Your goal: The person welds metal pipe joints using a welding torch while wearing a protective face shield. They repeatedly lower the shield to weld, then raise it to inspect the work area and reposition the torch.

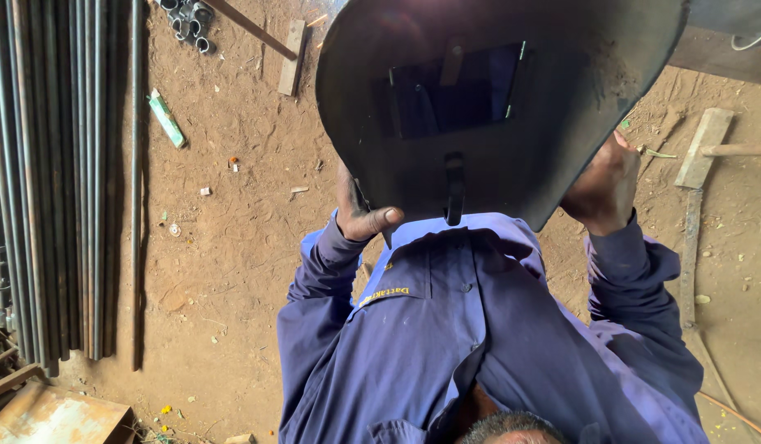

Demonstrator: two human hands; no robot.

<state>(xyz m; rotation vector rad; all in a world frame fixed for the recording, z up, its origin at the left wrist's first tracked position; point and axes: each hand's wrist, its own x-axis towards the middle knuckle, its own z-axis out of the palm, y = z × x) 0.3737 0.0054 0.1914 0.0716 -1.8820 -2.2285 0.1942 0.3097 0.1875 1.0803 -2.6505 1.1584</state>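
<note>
One dark welding shield (495, 107) with one tinted window is held up above the dirt floor (232, 247), its inner side facing the camera, gripped at either edge by two hands: left hand (360, 215), right hand (601, 187).

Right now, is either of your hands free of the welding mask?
No, the left hand and the right hand each have a grip on a lower edge of the welding mask.

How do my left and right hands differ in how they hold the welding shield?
The left hand grips the welding shield at its lower edge, thumb showing on the inner face; the right hand clasps the side edge, thumb hidden. The left hand sits lower than the right hand. Both come out of blue sleeves.
</note>
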